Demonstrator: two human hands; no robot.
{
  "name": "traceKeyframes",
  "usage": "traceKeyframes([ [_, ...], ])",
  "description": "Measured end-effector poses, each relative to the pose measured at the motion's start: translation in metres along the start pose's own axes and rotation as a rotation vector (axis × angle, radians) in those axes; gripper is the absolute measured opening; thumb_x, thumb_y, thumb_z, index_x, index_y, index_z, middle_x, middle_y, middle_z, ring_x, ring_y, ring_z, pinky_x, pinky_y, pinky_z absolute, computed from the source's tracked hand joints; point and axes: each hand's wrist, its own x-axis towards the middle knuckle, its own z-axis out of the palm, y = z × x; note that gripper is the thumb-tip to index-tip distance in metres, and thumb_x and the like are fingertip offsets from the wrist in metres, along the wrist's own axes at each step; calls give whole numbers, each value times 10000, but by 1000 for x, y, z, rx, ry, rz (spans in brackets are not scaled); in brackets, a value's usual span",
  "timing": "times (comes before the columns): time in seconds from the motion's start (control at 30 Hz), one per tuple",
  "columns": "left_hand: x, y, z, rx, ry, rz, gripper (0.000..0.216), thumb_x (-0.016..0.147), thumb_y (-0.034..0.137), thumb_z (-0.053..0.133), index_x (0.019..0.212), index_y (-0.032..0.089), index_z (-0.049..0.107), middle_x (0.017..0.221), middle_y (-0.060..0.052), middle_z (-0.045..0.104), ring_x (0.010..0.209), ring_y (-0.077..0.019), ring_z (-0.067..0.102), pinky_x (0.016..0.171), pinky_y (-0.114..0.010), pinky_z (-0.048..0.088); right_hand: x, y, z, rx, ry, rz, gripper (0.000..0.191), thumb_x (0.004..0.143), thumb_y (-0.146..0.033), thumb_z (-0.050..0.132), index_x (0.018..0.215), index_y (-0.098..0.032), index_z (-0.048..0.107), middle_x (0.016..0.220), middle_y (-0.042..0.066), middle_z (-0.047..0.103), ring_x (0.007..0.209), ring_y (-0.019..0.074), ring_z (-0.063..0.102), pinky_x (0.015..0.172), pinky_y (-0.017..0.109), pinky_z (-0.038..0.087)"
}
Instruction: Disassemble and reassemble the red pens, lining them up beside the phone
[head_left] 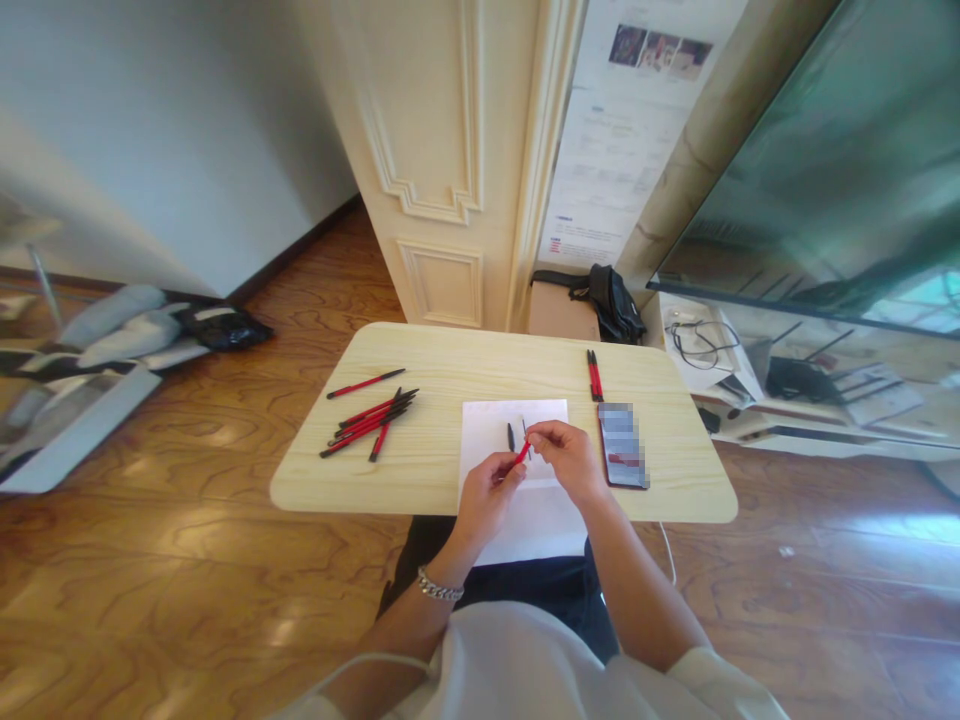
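Both my hands meet over a white sheet of paper [491, 420] on a small light wooden table [450, 365]. My left hand [486, 496] and my right hand [568, 455] are each pinched on the ends of one red pen barrel [522, 453] held between them. A small black pen part [511, 437] lies on the paper just beyond my fingers. A pile of several red and black pens [371, 418] lies at the table's left. Two more red pens [595, 375] lie side by side at the far right.
A phone [622, 445] lies on the table right of the paper. Beyond the table stand a cream panelled door [442, 160], a black bag [611, 300] on a box, and a low shelf with cables [705, 345]. Grey bundles [120, 330] lie on the wooden floor at left.
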Motion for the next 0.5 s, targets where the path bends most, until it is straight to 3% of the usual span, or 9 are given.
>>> traceKeyframes([
  [0.33,1,-4,-3,17,-8,4,305,787,408,607,969,169,660,858,-59,696,785,-187,638,749,-303,488,-1,9,-9,33,-191,3,272,751,-314,621,990,-191,666,942,56,691,826,167,616,734,294,466],
  [0.4,1,-5,-4,23,-7,1,312,789,410,606,976,166,656,857,-59,698,793,-190,643,757,-306,489,3,12,-12,-13,-179,13,287,767,-301,591,1027,-192,648,938,53,691,796,158,615,710,288,465],
  [0.5,1,-5,-6,11,-3,1,324,790,415,606,988,161,646,849,-59,701,806,-198,654,769,-314,492,10,18,-13,-284,-76,18,243,799,-311,552,993,-210,658,920,40,689,763,148,605,727,287,451],
])
